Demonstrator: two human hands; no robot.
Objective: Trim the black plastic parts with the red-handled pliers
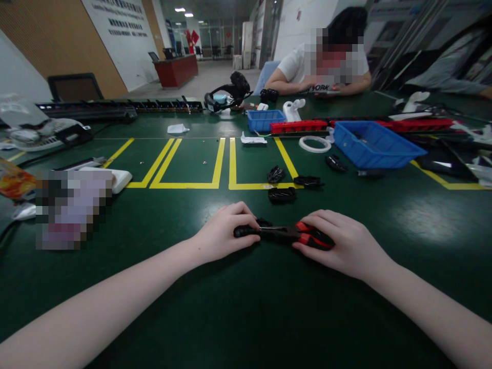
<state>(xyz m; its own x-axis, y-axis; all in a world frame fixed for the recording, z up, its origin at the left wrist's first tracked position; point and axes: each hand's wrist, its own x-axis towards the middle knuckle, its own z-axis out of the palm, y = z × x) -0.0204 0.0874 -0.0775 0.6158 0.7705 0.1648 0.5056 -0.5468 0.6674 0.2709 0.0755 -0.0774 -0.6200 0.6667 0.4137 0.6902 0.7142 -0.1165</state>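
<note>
My right hand [342,238] is closed around the red and black handles of long-nose pliers [282,233], whose jaws point left. In my left hand [230,230], thumb and fingers pinch a small black part [244,231], partly hidden by the fingers. The tips of the pliers meet the right end of that part; whether the jaws grip it I cannot tell. Just beyond my hands lie several black pieces, among them a ribbed black piece [282,195], a bundled black piece [275,174] and a flat dark piece [308,182].
A large blue bin [380,148] stands at the right, a smaller blue bin [266,121] farther back. Between them are a red strip [300,127] and a white ring [315,144]. Yellow tape marks the green table [184,307]. A person [323,61] sits across it.
</note>
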